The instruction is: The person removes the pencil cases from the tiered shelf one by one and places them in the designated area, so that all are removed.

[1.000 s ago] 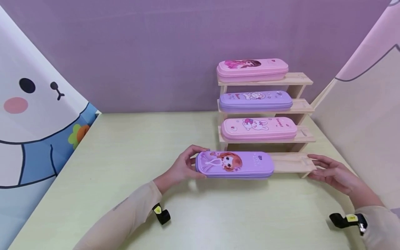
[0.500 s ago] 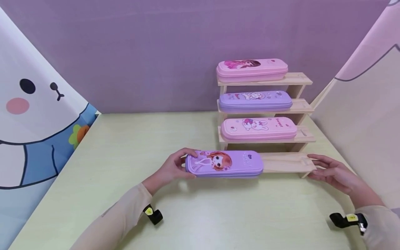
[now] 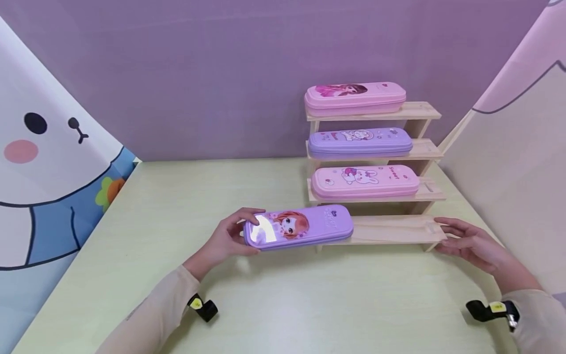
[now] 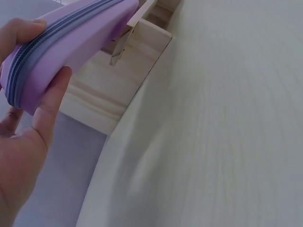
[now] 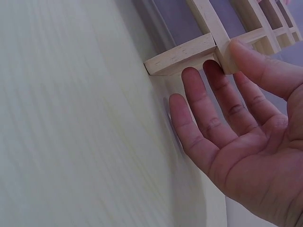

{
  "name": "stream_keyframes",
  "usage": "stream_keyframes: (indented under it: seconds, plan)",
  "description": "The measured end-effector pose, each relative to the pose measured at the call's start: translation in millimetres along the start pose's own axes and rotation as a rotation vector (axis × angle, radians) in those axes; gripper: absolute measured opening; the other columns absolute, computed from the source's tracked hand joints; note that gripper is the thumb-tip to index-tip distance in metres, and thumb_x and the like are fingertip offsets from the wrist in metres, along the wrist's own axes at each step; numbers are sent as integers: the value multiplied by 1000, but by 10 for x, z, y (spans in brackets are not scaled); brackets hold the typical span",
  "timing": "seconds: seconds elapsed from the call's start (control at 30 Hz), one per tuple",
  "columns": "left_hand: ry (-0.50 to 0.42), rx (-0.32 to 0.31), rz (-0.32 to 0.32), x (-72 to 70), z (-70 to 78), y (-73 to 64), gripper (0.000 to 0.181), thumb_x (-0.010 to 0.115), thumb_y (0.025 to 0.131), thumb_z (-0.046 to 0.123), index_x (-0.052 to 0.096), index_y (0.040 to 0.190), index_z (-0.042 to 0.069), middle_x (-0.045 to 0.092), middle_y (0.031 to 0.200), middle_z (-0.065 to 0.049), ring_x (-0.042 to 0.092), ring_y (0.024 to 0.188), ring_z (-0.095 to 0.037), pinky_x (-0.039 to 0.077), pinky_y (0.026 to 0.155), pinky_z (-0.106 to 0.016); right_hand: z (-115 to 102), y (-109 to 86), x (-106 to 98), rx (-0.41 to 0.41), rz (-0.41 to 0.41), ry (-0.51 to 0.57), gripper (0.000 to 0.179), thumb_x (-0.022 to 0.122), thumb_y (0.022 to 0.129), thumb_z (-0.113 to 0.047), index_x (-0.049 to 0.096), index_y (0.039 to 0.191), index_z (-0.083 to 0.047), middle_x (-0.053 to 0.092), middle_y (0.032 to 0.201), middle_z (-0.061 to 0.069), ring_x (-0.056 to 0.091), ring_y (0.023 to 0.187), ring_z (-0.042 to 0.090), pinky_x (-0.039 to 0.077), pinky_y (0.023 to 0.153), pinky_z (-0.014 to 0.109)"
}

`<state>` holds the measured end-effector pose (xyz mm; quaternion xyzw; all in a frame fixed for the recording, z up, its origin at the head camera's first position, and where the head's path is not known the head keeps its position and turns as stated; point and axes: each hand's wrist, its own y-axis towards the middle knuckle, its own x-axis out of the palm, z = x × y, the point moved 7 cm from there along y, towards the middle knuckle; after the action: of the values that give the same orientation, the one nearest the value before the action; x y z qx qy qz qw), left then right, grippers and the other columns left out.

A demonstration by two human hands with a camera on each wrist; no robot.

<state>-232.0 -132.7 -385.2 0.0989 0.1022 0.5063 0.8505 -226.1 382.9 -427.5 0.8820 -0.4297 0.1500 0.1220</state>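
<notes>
Above the worktop (image 3: 283, 314): a purple zipped pencil case (image 3: 316, 225) printed with a red-haired girl is held up, slightly slanted, its right end overlapping the left end of the lowest shelf (image 3: 389, 228) in the head view; whether the two touch cannot be told.
Left grip (image 3: 225, 238): the left end of that case is pinched between thumb and fingers.
Right grip (image 3: 475, 249): spread, with fingers apart and lightly bent, the tips placed at the right end of the lowest shelf.
Wooden rack (image 3: 414, 129): four stepped shelves are seen, the upper three each occupied by one case lying lid up.
Top case: a pink pencil case (image 3: 355, 101) is decorated with a brown-haired girl.
Second case: a purple rabbit case (image 3: 360, 143) is set there.
Third case: a pink rabbit case (image 3: 365, 182) is marked "Sweet".
Backdrop: the rear is covered by purple cloth (image 3: 221, 88), the left side by a cartoon-printed panel (image 3: 53, 172).
</notes>
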Motion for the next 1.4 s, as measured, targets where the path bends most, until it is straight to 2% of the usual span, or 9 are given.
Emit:
stream_keyframes:
  seconds: [0.17, 0.37, 0.57, 0.67, 0.83, 1.03, 1.23, 1.4]
  plan:
    - [-4, 20, 2, -109, 36, -63, 57, 80, 66, -17, 64, 108, 19, 46, 142, -20, 51, 111, -36, 58, 80, -30, -21, 12, 20, -8, -5, 9, 64, 28, 95, 24, 58, 138, -11, 63, 131, 4, 63, 115, 20, 52, 95, 35]
    - [-43, 116, -57, -247, 95, -172, 55, 79, 69, -17, 63, 111, 16, 52, 138, -6, 57, 106, -25, 58, 77, -26, -20, 6, 25, -10, -12, 14, 63, 28, 95, 24, 58, 138, -11, 63, 131, 5, 63, 115, 21, 52, 95, 36]
    - [-81, 210, -130, -390, 219, -293, 54, 77, 70, -18, 61, 113, 10, 53, 136, -7, 61, 105, -21, 57, 75, -24, 8, -18, 11, 12, 9, -3, 63, 30, 95, 23, 59, 138, -13, 63, 130, 3, 63, 115, 19, 53, 95, 35]
    - [-76, 217, -134, -470, 267, -330, 54, 77, 69, -19, 61, 113, 9, 54, 135, -7, 61, 106, -21, 57, 75, -24, 9, -31, 5, 18, 9, -6, 63, 29, 96, 23, 59, 138, -14, 63, 131, 2, 63, 115, 19, 52, 95, 35]
    - [-41, 207, -94, -623, 287, -373, 55, 78, 69, -19, 61, 114, 9, 53, 136, -7, 61, 103, -20, 57, 75, -24, -2, -30, -14, 18, 11, -23, 63, 29, 96, 22, 59, 138, -15, 63, 130, 1, 63, 114, 18, 53, 94, 34]
    - [-3, 183, -35, -757, 236, -409, 55, 77, 68, -21, 62, 111, 9, 55, 135, -5, 61, 100, -18, 57, 74, -23, 8, -25, -20, 26, 1, -17, 63, 30, 96, 22, 59, 138, -15, 63, 130, 1, 63, 114, 19, 53, 94, 35]
    - [10, 133, 69, -878, 157, -417, 58, 75, 63, -26, 63, 108, 9, 55, 132, -2, 61, 96, -17, 58, 73, -24, -7, -31, -36, 24, 13, -31, 63, 30, 96, 22, 60, 137, -16, 63, 130, 0, 64, 113, 18, 54, 92, 35]
    - [21, 99, 187, -975, 135, -433, 58, 73, 62, -30, 63, 105, 9, 57, 130, 0, 60, 97, -16, 58, 74, -25, -17, -16, -27, 26, 5, -21, 63, 30, 96, 22, 59, 137, -15, 63, 131, 1, 63, 114, 18, 54, 93, 36]
